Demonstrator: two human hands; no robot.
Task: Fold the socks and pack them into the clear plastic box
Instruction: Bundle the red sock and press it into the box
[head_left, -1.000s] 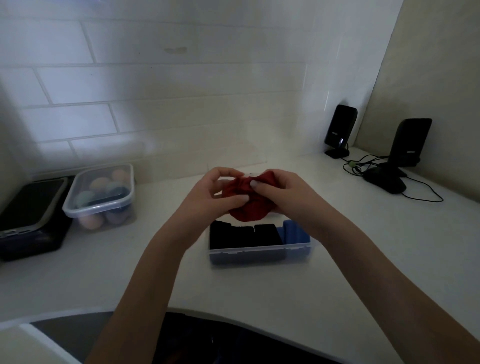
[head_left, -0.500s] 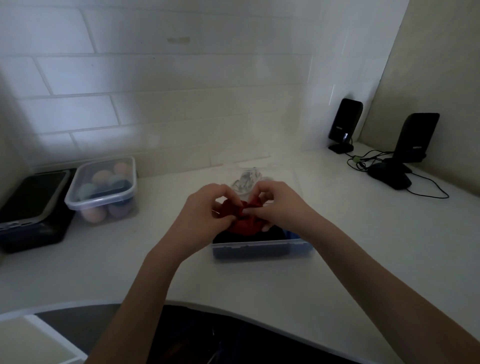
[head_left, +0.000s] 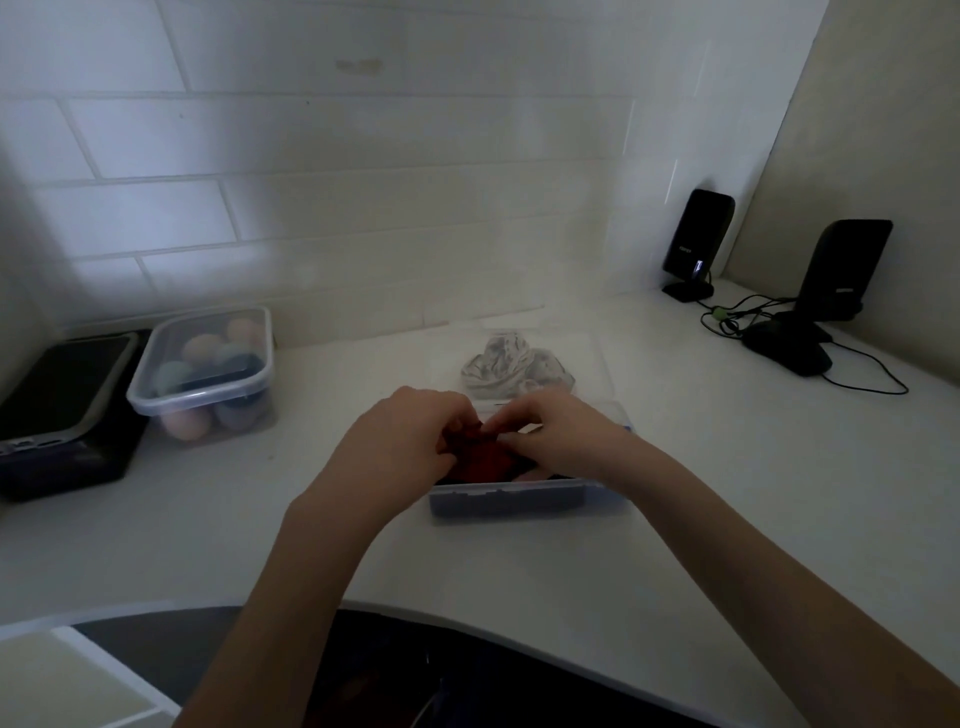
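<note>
A clear plastic box (head_left: 530, 501) stands on the white counter in front of me, with dark folded socks showing through its front wall. Both hands press a bundled red sock (head_left: 480, 460) down into the box. My left hand (head_left: 410, 439) grips the bundle's left side. My right hand (head_left: 558, 434) pinches its top right. Most of the red sock is hidden by my fingers. A loose white and grey patterned sock (head_left: 506, 366) lies crumpled on the clear lid (head_left: 592, 358) just behind the box.
A lidded tub of coloured balls (head_left: 208, 371) and a dark flat device (head_left: 62, 400) sit at the left by the tiled wall. Two black speakers (head_left: 696, 244) (head_left: 841, 270), a mouse (head_left: 789, 351) and cables occupy the right corner. The counter's curved front edge is near me.
Both hands have lowered the red sock bundle from above the box down into it. The patterned sock behind the box has come into sight.
</note>
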